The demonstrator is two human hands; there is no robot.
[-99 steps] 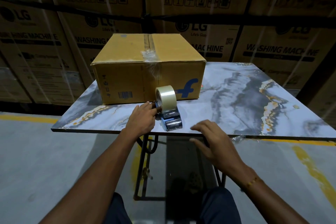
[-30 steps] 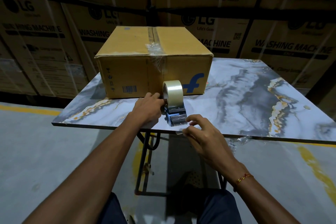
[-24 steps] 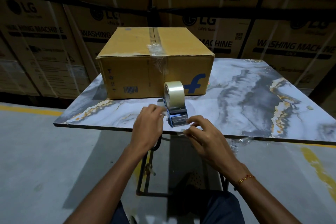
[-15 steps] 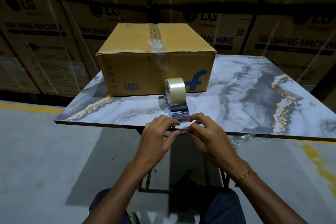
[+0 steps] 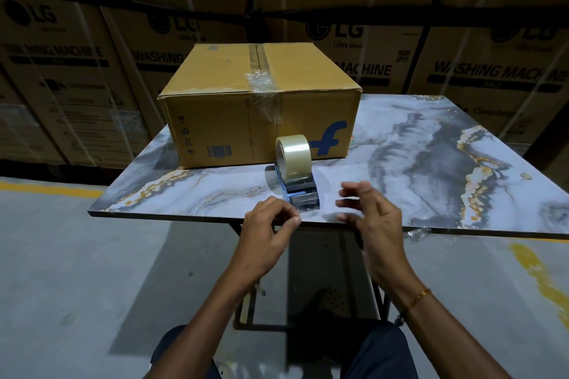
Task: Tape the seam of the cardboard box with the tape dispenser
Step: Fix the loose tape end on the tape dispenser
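Note:
A brown cardboard box (image 5: 215,120) stands at the back left of the marble-patterned table (image 5: 431,148). Crumpled clear tape (image 5: 261,83) covers the near part of its top seam and hangs over the front face. The blue tape dispenser (image 5: 300,191) with its clear roll (image 5: 294,154) stands in front of the box, near the table's front edge. My left hand (image 5: 266,231) has thumb and forefinger pinched together at the dispenser's near end, where the barely visible tape end is. My right hand (image 5: 372,218) hovers to the dispenser's right, fingers spread, holding nothing.
Large stacked washing-machine cartons (image 5: 492,71) form a wall behind the table. A scrap of clear plastic (image 5: 415,234) hangs at the table's front edge on the right. Below are the metal table legs (image 5: 246,301) and concrete floor with yellow lines.
My left hand left the dispenser's side and came to its near end, where both hands pinched together. My right hand has now let go and moved off to the right, fingers apart.

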